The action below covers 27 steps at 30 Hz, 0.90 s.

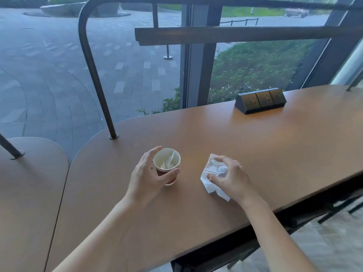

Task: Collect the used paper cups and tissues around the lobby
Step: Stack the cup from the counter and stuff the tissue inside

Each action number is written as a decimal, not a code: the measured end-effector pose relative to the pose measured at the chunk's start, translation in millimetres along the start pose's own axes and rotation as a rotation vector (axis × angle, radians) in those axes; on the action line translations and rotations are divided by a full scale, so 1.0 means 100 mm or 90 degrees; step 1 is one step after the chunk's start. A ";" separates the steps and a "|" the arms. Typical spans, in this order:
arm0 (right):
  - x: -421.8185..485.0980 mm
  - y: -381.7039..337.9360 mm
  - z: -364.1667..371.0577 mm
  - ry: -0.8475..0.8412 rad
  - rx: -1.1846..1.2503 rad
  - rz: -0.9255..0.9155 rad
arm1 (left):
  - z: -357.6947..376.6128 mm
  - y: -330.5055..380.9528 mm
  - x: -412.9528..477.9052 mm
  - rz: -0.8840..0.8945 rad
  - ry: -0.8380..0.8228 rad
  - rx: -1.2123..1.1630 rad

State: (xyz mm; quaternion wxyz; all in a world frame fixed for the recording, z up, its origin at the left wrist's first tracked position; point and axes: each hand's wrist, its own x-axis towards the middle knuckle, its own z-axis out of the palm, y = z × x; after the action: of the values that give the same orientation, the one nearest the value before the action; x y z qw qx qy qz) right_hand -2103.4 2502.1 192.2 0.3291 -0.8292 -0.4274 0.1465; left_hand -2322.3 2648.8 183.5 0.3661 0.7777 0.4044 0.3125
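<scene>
A paper cup (167, 160) with a white inside and a red-brown sleeve stands upright on the brown wooden table (245, 144). A bit of white tissue lies inside it. My left hand (149, 175) curls around the cup from the left, thumb across its front and fingers behind the rim. To the right, a crumpled white tissue (213, 177) lies on the table. My right hand (231, 178) rests on top of it, fingertips and thumb pinching its folds.
A black socket block (260, 100) sits at the far right of the table. A dark curved metal post (98, 75) rises from the table's far left edge. A second table (29, 193) adjoins on the left. Glass windows stand behind; floor shows at lower right.
</scene>
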 end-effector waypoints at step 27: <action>0.09 -1.19 0.05 -0.165 0.671 -0.004 | -0.26 0.10 -0.35 -0.010 -0.018 -0.045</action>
State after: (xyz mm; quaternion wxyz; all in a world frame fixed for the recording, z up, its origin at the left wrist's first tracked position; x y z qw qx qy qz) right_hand -2173.1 2561.1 268.7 0.6455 -0.5254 -0.3358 0.4409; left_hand -2354.8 2623.1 199.1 0.4013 0.7656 0.3940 0.3124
